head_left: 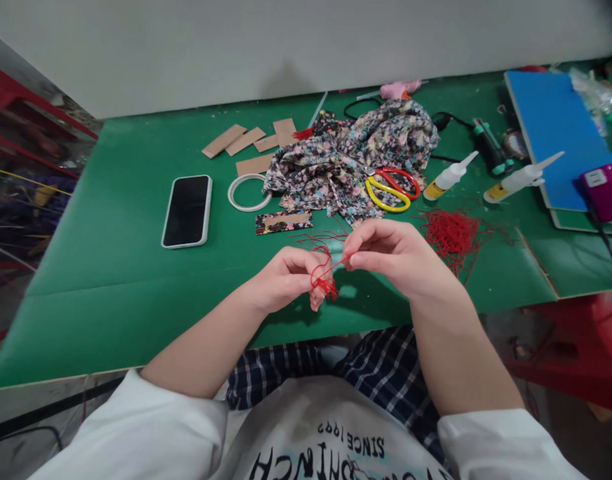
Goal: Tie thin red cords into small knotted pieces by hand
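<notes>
My left hand point(291, 280) pinches a small bundle of red thread point(327, 287), whose loose ends hang below the fingers. To its right, my right hand point(389, 253) grips a strand of the same thread between thumb and forefinger. The strand runs taut between the two hands, just above the green table. More loose thread ends trail out behind the left fingers. Just beyond the hands lies a cardboard strip edged with floral fabric point(284, 222). A tangled pile of red thread point(452, 235) rests right of my right hand.
Crumpled floral fabric point(346, 153) spreads behind the hands, with red-and-yellow scissors point(392, 190) on it. A tape roll point(249, 193), phone point(187, 211) and cardboard pieces point(225, 141) lie left. Two glue bottles point(450, 177), a cutter point(491, 147) and a blue board point(556, 133) are right.
</notes>
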`<action>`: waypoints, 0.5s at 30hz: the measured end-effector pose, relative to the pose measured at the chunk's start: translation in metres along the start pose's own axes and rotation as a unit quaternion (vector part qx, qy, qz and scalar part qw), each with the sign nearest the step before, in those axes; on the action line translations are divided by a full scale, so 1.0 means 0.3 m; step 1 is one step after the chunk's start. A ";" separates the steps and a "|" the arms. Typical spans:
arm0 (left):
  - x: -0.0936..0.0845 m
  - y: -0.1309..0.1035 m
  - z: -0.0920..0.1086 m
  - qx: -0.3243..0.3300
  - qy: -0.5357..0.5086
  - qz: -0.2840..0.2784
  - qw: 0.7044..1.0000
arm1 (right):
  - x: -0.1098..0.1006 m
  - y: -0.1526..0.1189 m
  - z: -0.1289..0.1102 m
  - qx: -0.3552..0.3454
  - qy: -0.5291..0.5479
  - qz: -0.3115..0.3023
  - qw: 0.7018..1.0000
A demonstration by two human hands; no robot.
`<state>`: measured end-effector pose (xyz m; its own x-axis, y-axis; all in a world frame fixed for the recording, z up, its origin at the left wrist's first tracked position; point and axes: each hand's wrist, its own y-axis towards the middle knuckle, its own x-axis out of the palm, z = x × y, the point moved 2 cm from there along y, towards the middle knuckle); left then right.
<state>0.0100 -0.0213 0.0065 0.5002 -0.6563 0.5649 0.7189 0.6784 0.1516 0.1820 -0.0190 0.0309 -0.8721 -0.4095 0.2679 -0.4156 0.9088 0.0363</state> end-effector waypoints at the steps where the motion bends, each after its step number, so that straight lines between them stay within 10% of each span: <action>1: 0.000 0.000 0.001 0.000 0.002 -0.003 1.000 | -0.001 0.001 0.000 0.000 0.002 0.001 1.000; 15: 0.000 -0.002 0.004 -0.027 0.017 -0.004 0.999 | -0.005 -0.001 -0.011 0.030 -0.062 0.035 0.997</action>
<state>0.0091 -0.0213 0.0075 0.5098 -0.6731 0.5358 0.7476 0.6548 0.1113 0.1842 -0.0185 0.0336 -0.9230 -0.3558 0.1468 -0.3645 0.9305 -0.0365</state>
